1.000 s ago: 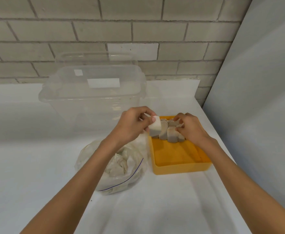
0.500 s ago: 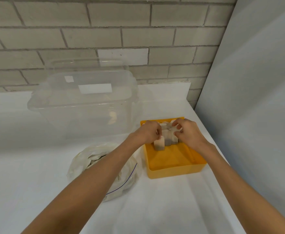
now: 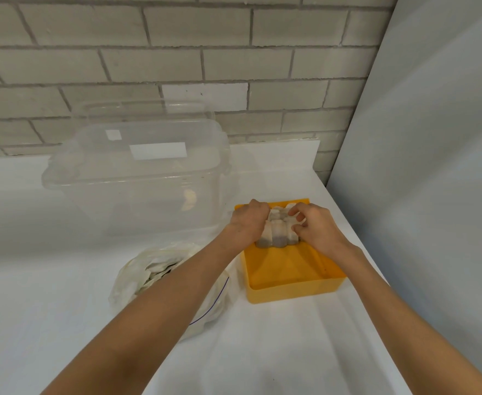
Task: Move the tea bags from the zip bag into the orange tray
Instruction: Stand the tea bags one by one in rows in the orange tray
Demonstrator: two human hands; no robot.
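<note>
A person's two bare hands close around a cluster of tea bags [image 3: 277, 236] standing upright and packed together at the far end of an orange tray [image 3: 294, 289] on a white table [image 3: 262, 352]. The left hand [image 3: 249, 223] presses against the left side of the cluster with its fingers curled down over the bags and their tips hidden, while the right hand [image 3: 318, 229] holds the right side, its curled thumb and forefinger pinching at the bags' pale upper edges. The bags between the two hands are white above and dark grey at the bottom, where they rest on the tray floor. The near half of the tray, just this side of the grip, shows bare orange plastic. Beneath the left forearm, to the near left of the grip and just beside the tray's left wall, a crumpled clear zip bag [image 3: 148, 275] with a thin dark seal line lies open on the table with more tea bags [image 3: 160, 273] heaped loosely inside. Beyond and to the left of the hands stands a large clear plastic storage box [image 3: 137, 189] bearing white labels. It is backed by a pale brick wall [image 3: 177, 61], and a plain grey panel [image 3: 433, 166] rises to the right of the grip.
</note>
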